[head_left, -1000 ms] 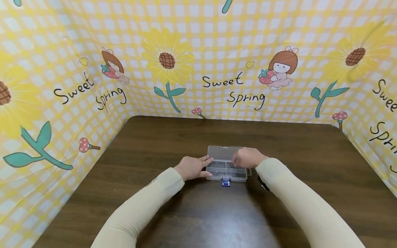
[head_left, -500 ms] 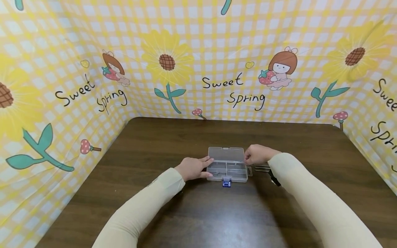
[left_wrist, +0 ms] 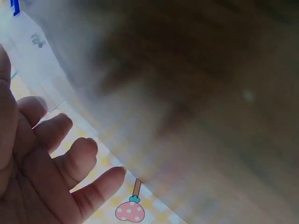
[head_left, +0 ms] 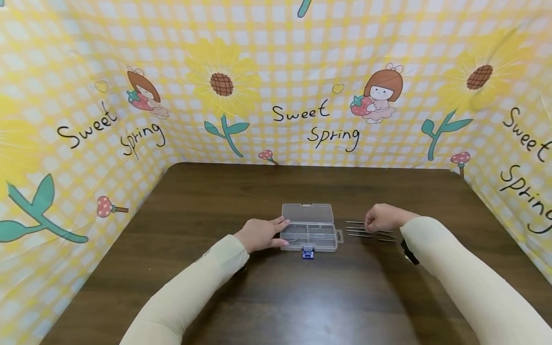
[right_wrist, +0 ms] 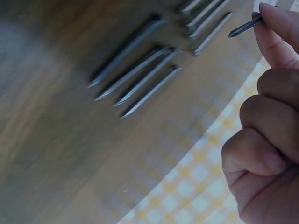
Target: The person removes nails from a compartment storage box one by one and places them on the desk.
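Observation:
A clear plastic compartment box (head_left: 321,243) with a blue latch (head_left: 308,253) lies with its lid (head_left: 307,214) folded back. Several short silvery pieces (head_left: 293,241) sit in its front left compartment. My left hand (head_left: 258,235) rests against the left side, thumb near the front corner and fingers by the hinge, loosely spread in the left wrist view. To the right of the box, my right hand (head_left: 385,218) is over the laid-out nails (right_wrist: 148,93). In the right wrist view its thumb and index finger pinch one nail (right_wrist: 244,29), point outward; the other fingers are curled in.
The nails lie in two groups side by side on the dark wooden table (head_left: 276,297). A hanging tab (head_left: 339,236) sticks out from the box's right end. A yellow checked cloth (head_left: 241,139) stands as a wall around the back and sides.
My right hand has moved right, from over the box to above the nails, uncovering the compartments. It now pinches a nail. My left hand has stayed at the box.

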Motion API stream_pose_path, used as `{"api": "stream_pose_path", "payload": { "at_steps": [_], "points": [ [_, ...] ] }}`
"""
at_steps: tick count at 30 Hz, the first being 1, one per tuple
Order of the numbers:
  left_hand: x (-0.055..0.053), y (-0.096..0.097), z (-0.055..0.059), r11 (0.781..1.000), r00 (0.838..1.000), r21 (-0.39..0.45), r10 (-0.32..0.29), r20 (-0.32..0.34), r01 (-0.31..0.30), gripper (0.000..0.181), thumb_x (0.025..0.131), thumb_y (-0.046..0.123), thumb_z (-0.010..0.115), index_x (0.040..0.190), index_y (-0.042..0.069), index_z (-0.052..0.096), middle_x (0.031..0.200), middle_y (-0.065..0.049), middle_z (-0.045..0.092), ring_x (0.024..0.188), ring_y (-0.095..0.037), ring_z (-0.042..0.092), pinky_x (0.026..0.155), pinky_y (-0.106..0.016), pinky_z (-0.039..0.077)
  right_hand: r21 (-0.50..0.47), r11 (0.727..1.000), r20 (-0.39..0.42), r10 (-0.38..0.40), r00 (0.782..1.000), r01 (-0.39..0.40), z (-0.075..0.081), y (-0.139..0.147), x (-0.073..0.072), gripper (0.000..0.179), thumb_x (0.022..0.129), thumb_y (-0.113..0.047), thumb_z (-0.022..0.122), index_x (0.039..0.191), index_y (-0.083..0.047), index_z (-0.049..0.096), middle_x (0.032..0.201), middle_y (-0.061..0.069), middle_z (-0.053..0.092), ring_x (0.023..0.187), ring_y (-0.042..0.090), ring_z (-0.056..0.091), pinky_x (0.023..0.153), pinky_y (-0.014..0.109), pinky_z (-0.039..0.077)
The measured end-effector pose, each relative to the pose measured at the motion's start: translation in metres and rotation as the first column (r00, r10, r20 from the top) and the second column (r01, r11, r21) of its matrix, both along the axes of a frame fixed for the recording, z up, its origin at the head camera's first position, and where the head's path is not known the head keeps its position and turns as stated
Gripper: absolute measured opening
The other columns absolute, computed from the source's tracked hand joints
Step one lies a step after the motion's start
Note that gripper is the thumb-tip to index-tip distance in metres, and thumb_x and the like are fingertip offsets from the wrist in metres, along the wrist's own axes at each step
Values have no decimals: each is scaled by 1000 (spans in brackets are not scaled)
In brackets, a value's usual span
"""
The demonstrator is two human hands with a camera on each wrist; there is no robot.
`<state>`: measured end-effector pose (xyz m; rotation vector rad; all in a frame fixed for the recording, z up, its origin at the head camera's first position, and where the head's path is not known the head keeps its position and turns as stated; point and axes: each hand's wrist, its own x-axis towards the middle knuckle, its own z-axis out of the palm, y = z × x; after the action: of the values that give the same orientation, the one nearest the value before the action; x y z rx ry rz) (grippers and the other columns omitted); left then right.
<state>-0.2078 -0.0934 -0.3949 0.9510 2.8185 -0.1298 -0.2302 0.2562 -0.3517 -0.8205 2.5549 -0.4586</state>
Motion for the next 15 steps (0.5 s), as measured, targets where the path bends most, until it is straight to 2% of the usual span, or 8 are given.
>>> {"api": "stream_pose_path", "payload": {
  "at_steps": [5, 15],
  "points": [
    [0, -5, -1, 1000, 1000, 13, 14, 0, -14, 68, 90, 55, 53, 146, 18, 43, 146, -2, 44, 39, -12, 28, 42, -26, 21, 7, 1000, -15, 0, 1000, 1, -3, 10, 7, 10, 84, -6, 63, 76, -5, 69, 72, -6, 62, 62, 6, 47, 60, 28, 44],
    [0, -1, 0, 1000, 1000, 26, 9, 18, -10, 68, 91, 55, 52, 147, 17, 41, 147, -4, 43, 41, -12, 27, 42, -26, 20, -1, 995, -25, -102, 994, 102, -6, 38, 22, 9, 87, -9, 63, 81, -6, 68, 73, -6, 59, 63, 9, 46, 60, 30, 42]
  ]
}}
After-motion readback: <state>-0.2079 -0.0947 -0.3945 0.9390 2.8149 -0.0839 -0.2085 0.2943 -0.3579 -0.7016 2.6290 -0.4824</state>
